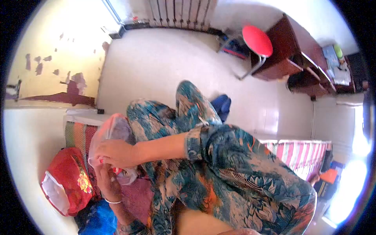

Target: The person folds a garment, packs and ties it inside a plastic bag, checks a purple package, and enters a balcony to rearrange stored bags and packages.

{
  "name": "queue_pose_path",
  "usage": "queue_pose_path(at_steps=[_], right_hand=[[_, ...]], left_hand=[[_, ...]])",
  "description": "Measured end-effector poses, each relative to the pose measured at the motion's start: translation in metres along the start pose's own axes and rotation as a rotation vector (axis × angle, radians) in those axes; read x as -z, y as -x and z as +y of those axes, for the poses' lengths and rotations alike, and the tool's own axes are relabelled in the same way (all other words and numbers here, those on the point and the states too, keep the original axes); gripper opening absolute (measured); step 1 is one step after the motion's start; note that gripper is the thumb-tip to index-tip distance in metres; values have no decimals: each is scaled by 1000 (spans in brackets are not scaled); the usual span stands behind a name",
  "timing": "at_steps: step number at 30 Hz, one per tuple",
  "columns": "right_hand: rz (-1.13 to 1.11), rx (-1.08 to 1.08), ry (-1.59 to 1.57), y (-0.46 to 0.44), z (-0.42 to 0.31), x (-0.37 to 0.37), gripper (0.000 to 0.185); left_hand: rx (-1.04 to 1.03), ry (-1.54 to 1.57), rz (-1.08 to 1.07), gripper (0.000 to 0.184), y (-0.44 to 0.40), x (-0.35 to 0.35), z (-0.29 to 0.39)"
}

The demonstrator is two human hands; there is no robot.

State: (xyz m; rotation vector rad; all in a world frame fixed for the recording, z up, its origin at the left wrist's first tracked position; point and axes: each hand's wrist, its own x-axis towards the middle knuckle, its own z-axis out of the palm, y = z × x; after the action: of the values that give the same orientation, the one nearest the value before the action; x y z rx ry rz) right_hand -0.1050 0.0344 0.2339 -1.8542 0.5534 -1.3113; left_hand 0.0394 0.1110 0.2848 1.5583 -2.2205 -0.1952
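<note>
My right hand (115, 153) reaches across my lap to the left side, fingers bent and closed on a pinkish see-through plastic bag (113, 129). Just below it is my left hand (109, 184), with a white bracelet at the wrist. Its fingers are curled up against the right hand's fingertips, where whitish plastic and a small red patch show. What the left fingers pinch is partly hidden. A red and white bit (117, 170) shows between the hands, too small to name. Patterned trousers (156, 117) cover my legs beside the bag.
A red bag with a gold flower (83, 183) and a blue shiny bundle (98, 219) lie at left. Across the floor (145, 58) stand a red round stool (257, 41) and a dark red desk (282, 51). A striped cover (301, 156) is at right.
</note>
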Motion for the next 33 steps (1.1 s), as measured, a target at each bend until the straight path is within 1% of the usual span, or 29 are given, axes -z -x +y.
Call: queue_pose_path(at_steps=[2, 3, 4, 5, 7, 8, 10, 11, 13, 14, 16, 18, 19, 20, 21, 22, 23, 24, 25, 26, 27, 28, 29, 30, 32, 33], right_hand=[[-198, -268, -148, -8, 12, 0, 22], [-265, -285, -192, -9, 22, -2, 22], [-331, -306, -235, -8, 31, -6, 21], [-396, -331, -274, -10, 37, -8, 21], [-315, -154, -281, -12, 30, -5, 20], [-270, -70, -289, -11, 27, -3, 20], [-368, -104, -320, -10, 28, -4, 19], [-415, -123, -335, -12, 30, -2, 19], [-500, -175, -179, -15, 35, -2, 19], [-542, -201, -107, -15, 35, -3, 19], [-432, 30, 310, -33, 3, 18, 20], [-361, 96, 543, -46, -1, 31, 21], [-363, 45, 561, -47, 9, 28, 21], [-478, 6, 618, -46, 32, 26, 21], [-601, -27, 660, -45, 54, 22, 21], [-670, -216, 670, -49, 51, 30, 21], [-582, -240, 605, -39, 68, 35, 22], [-700, -284, 758, -40, 72, 43, 24], [-771, -377, 843, -41, 78, 49, 26], [-667, -446, 725, -33, 87, 53, 27], [-521, -353, 673, -20, 97, 60, 29], [-647, -372, 780, -25, 95, 58, 28], [-689, -374, 885, -19, 110, 56, 25], [-693, -350, 909, -21, 102, 59, 24], [-712, -423, 866, -15, 118, 63, 25], [-703, -458, 857, -14, 126, 63, 25]], left_hand=[[-61, -58, 24, 27, -6, -2, 4], [-90, -90, 32, 29, -9, -1, 4], [-148, -92, 134, 31, -11, -7, 0], [-165, -76, 175, 30, -15, -9, -2], [-201, -41, 246, 29, -21, -11, -3], [-213, -71, 283, 24, -23, -12, -5], [-238, -128, 350, 16, -26, -15, -9], [-231, -194, 322, 12, -28, -12, -12], [-200, -326, 252, 13, -26, -1, -22], [-192, -400, 224, 21, -25, 1, -27], [-142, -433, 174, 20, -20, 6, -34], [-86, -488, 137, 16, -16, 7, -34], [-58, -537, 155, 14, -13, 5, -38], [-15, -594, 157, 14, -7, 4, -42], [-1, -566, 199, 15, -2, 7, -43], [19, -544, 234, 16, 0, 8, -45], [39, -507, 284, 13, 6, 6, -51], [141, -572, 209, 11, 17, 3, -59], [216, -627, 72, 18, 35, -5, -74], [256, -630, 36, 20, 53, -15, -83], [284, -628, 10, 23, 66, -21, -88], [314, -591, 19, 25, 78, -24, -92], [333, -554, 32, 27, 86, -27, -93], [352, -533, 29, 28, 92, -28, -96], [361, -481, 36, 30, 102, -33, -100], [420, -489, 13, 32, 109, -36, -97]])
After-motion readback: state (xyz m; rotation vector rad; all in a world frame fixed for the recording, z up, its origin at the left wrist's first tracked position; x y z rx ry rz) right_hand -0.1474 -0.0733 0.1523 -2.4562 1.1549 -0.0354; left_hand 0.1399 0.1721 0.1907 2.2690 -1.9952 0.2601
